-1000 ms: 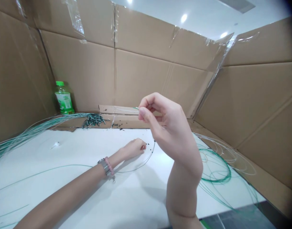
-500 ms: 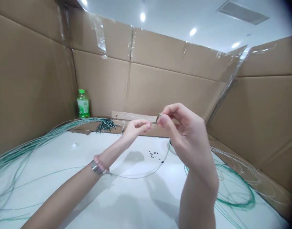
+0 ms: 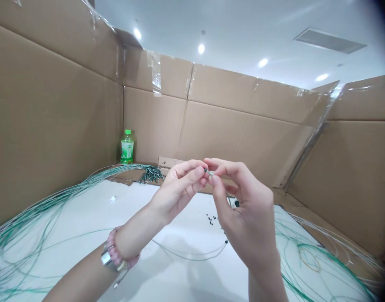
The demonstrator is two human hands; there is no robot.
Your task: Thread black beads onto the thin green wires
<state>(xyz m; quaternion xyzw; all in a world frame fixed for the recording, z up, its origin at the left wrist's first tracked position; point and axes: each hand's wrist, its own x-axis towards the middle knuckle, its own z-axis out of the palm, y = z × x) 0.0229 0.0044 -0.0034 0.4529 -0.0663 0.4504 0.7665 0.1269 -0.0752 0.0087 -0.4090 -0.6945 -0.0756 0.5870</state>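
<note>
1. Here's the left hand (image 3: 176, 191), thumb and forefinger closed in a tight pinch, a tiny dark green piece (image 3: 205, 170) showing right at the fingertips.
2. And the right hand (image 3: 242, 201) matches it: grip nearly shut, thumb and forefinger clamped on a thin, pale green wire end (image 3: 210, 173), other fingers loosely curled.
3. Fingertips almost meet, up above the white, flat tabletop (image 3: 132, 235), with piece and wire end between them; whether those two join, I cannot tell.
4. Down below, small black beads (image 3: 210, 219) lie scattered, just left of the right wrist, near a thin, curved grey-green wire (image 3: 195, 259).
5. Over on the left, a long bundle of green and white wires (image 3: 69, 188) sweeps toward a green-capped clear plastic bottle (image 3: 127, 149) by the brown cardboard wall (image 3: 226, 134).
</note>
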